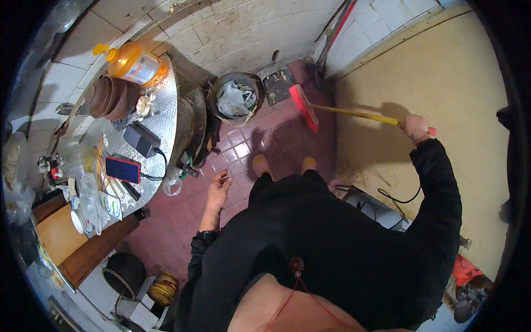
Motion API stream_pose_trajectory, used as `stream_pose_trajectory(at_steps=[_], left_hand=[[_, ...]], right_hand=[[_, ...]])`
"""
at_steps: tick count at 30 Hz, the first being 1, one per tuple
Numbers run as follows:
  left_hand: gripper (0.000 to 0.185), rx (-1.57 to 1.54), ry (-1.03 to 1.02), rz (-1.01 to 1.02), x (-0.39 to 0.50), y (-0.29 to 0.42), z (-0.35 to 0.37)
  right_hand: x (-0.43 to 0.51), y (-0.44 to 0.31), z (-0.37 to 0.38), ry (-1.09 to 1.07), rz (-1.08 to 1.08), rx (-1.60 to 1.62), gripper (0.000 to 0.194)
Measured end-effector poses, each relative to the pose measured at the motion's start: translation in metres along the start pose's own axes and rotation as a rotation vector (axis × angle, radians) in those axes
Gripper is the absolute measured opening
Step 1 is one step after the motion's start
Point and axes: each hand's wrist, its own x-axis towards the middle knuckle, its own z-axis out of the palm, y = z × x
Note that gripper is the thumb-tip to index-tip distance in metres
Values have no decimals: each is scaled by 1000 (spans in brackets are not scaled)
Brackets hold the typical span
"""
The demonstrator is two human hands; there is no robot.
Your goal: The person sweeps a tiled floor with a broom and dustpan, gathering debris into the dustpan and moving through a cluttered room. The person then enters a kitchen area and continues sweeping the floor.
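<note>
My right hand [416, 129] grips the end of a broom's yellow handle [365, 114], out to the right in front of a tan panel. The broom's bright pink head [305, 108] points away from me over the red floor tiles, near the far corner; I cannot tell whether its bristles touch the floor. Low at my left side hangs my left hand [219, 189], holding nothing, its fingers loosely bent and apart. The nearest things to it are a clear plastic bag [173, 186] and the counter edge.
A bucket [212, 96] lined with a bag stands by the far wall, beside a dark floor grate or tray [278, 86]. The metal-topped counter [164, 118] carries an orange pump bottle [135, 62], a red-edged phone [123, 169] and a corded grey device [142, 140]. Long-handled tools [332, 41] lean in the corner.
</note>
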Motion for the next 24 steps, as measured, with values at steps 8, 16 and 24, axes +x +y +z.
stream_pose_trajectory(at_steps=[8, 16, 24], left_hand=[[42, -22, -91, -17, 17, -18, -6], [40, -91, -24, -50, -3, -33, -12], [39, -115, -30, -48, -5, -45, -2]], right_hand=[[41, -47, -6, 49, -3, -10, 29], [120, -163, -53, 137, -59, -287, 15], [71, -132, -56, 13, -150, -345, 16]])
